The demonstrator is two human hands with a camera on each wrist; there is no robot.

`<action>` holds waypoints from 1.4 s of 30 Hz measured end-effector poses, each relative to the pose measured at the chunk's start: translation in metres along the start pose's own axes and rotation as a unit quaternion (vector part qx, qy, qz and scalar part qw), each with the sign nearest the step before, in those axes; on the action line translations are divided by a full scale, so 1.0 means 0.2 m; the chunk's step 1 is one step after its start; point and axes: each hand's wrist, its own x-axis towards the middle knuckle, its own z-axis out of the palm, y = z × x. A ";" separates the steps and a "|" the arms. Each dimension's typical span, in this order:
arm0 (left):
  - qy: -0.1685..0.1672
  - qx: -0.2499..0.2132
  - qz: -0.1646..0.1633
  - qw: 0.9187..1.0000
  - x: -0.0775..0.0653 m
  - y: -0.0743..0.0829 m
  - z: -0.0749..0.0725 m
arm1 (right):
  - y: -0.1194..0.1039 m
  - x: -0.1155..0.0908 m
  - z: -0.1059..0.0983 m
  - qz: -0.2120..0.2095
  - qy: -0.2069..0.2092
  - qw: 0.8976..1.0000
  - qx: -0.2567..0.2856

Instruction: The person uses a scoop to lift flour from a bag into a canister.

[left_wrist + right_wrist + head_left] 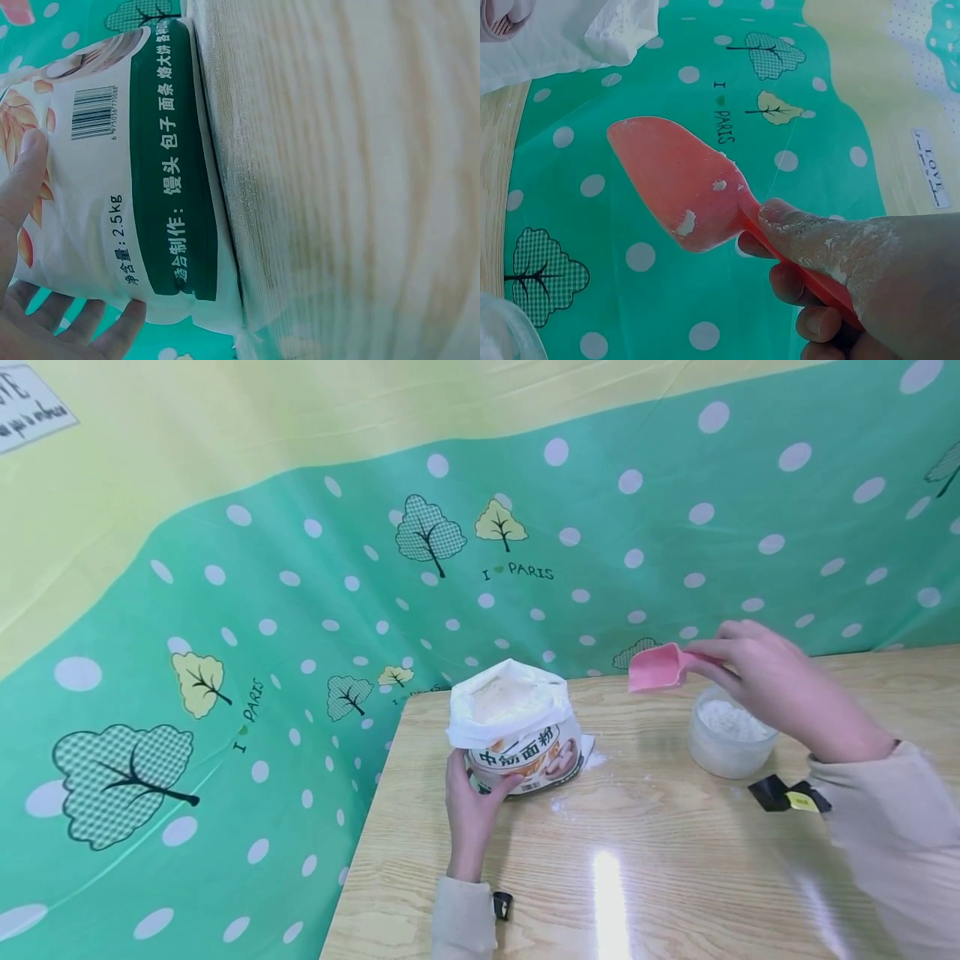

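Note:
A pink scoop [657,668] is in my right hand [780,681], raised above and left of a clear tub [723,752] holding white flour [731,720]. In the right wrist view, thumb and fingers wrap the handle; white powder clings to the scoop [679,184] and the thumb. An open bag of flour [525,756], its white top folded out, stands upright left of the tub. My left hand [474,806] holds the bag's lower left side, thumb on the printed front, fingers round the side, as the left wrist view shows.
A wooden table [637,843] bears the bag and tub. Some spilled flour [595,758] lies beside the bag's right side. A green and yellow patterned cloth [322,585] hangs behind the table and along its left edge.

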 end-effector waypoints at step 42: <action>0.004 0.010 0.019 1.000 -0.02 0.01 -0.01 | -0.31 0.22 0.16 -0.063 0.046 0.996 0.042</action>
